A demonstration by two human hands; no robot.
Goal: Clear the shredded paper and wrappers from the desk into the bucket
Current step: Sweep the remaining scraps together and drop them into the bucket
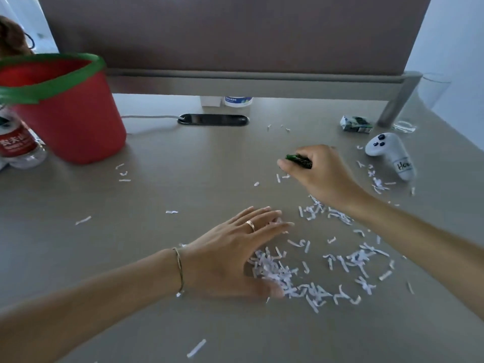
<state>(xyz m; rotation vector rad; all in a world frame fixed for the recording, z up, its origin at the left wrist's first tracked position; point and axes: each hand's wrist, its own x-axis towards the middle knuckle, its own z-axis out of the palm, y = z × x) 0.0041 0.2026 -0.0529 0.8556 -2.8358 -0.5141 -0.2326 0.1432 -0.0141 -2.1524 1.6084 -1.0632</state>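
White shredded paper lies scattered over the grey desk, thickest in the near middle and right. My left hand lies flat on the desk, fingers spread, its thumb side against the heap of shreds. My right hand hovers further back, closed on a small dark green wrapper. The red bucket with a green rim stands at the back left, tilted toward me. Another crumpled green and white wrapper sits at the back right.
A white game controller lies at the right. A water bottle with a red label stands left of the bucket. A cable slot, a white bottle, a clear glass and a brown partition line the back.
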